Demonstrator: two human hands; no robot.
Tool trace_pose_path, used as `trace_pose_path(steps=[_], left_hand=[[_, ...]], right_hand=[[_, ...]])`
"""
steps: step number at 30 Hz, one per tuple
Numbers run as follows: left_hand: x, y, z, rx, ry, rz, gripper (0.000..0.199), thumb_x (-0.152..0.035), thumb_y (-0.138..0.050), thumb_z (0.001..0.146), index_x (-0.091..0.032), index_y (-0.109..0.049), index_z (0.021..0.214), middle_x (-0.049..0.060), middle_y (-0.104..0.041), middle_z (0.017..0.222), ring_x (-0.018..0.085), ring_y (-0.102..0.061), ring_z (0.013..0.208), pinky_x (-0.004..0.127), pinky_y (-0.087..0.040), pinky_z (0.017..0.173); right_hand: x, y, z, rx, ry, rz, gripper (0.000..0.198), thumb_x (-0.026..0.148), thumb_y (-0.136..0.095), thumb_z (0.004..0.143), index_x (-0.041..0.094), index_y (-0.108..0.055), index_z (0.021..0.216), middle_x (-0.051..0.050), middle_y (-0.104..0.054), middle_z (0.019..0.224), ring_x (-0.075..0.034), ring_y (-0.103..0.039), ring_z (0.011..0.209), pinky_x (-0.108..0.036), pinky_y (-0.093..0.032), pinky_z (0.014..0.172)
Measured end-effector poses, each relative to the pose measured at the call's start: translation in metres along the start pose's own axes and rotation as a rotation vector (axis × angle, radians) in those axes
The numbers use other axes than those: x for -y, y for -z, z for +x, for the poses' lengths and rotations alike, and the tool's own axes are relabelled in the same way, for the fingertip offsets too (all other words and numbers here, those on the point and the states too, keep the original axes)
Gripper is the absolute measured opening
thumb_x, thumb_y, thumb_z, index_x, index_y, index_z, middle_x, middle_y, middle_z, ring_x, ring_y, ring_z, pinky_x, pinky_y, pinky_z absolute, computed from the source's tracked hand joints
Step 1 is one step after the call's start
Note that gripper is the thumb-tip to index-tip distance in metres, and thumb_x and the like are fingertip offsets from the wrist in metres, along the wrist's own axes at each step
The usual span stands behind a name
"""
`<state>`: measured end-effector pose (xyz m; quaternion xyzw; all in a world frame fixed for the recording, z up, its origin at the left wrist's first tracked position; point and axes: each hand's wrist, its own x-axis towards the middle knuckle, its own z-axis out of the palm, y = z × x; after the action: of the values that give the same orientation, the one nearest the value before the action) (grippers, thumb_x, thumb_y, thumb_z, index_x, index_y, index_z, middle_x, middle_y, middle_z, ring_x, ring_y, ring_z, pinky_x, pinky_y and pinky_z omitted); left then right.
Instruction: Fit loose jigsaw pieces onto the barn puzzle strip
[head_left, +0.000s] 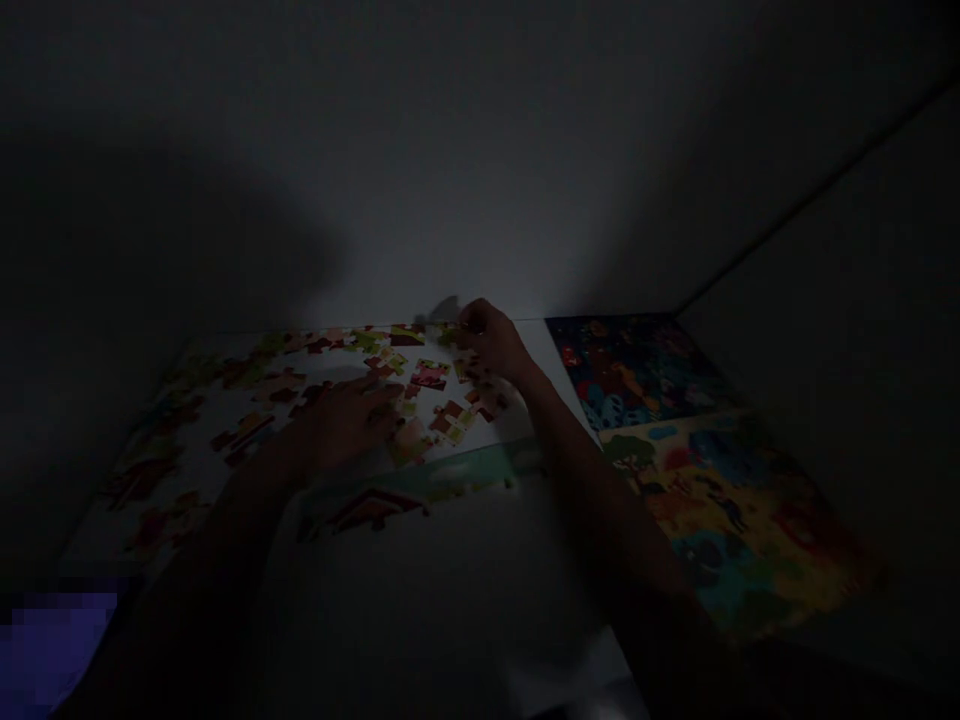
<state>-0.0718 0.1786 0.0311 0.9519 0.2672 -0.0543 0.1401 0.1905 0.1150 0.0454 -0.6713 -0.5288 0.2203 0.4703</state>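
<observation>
Loose jigsaw pieces (450,422) lie scattered over a white tabletop in dim light. My left hand (349,420) rests low over several of them, its fingers stretched out and holding nothing that I can see. At the back edge, my right hand (491,342) has its fingers curled together beside a green jigsaw piece (448,335); whatever may be between the fingertips is hidden. A pink-and-green piece (430,374) lies between the two hands. In front of them stretches a joined strip of puzzle (480,466), pale green with a red roof shape at its left.
Two colourful pictures lie at the right, a dark blue one (637,370) behind a yellow one with animals (720,520). A pale wall (450,180) rises directly behind the table. More pieces (142,480) spread along the left side. A purplish blurred patch (52,640) fills the lower left corner.
</observation>
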Motion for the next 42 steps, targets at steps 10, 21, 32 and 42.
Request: trace_pose_path(steps=[10, 21, 32, 42], left_hand=[[-0.134, -0.007, -0.015, -0.324, -0.283, 0.042, 0.044, -0.027, -0.04, 0.097, -0.02, -0.048, 0.139, 0.01, -0.047, 0.147, 0.028, -0.042, 0.136, 0.045, -0.035, 0.113], [-0.167, -0.072, -0.013, -0.394, -0.456, -0.093, 0.034, -0.029, -0.045, 0.099, -0.019, -0.059, 0.128, 0.009, -0.057, 0.135, 0.024, -0.048, 0.129, 0.042, -0.037, 0.111], [-0.169, -0.065, -0.011, -0.349, -0.461, -0.13, 0.033, -0.029, -0.049, 0.096, -0.02, -0.064, 0.124, 0.011, -0.057, 0.133, 0.027, -0.046, 0.129, 0.048, -0.036, 0.112], [-0.172, -0.065, -0.013, -0.365, -0.468, -0.093, 0.034, -0.033, -0.054, 0.094, -0.02, -0.064, 0.124, 0.011, -0.057, 0.132, 0.027, -0.048, 0.126, 0.047, -0.034, 0.113]], right_hand=[[0.006, 0.059, -0.205, 0.05, -0.138, -0.107, 0.017, 0.032, -0.059, 0.084, 0.019, -0.066, 0.092, -0.004, -0.065, 0.084, -0.018, -0.06, 0.077, -0.034, -0.052, 0.072], [-0.012, 0.025, -0.255, -0.295, -0.026, -0.58, 0.032, 0.034, -0.065, 0.086, 0.018, -0.065, 0.113, -0.013, -0.066, 0.11, -0.026, -0.058, 0.101, -0.043, -0.046, 0.091], [-0.016, 0.026, -0.261, -0.266, -0.052, -0.628, 0.029, 0.037, -0.06, 0.091, 0.02, -0.067, 0.113, -0.013, -0.066, 0.114, -0.027, -0.058, 0.104, -0.044, -0.046, 0.093], [-0.008, 0.022, -0.262, -0.306, -0.003, -0.678, 0.027, 0.029, -0.053, 0.094, 0.018, -0.068, 0.114, -0.014, -0.067, 0.11, -0.027, -0.059, 0.102, -0.044, -0.047, 0.089]])
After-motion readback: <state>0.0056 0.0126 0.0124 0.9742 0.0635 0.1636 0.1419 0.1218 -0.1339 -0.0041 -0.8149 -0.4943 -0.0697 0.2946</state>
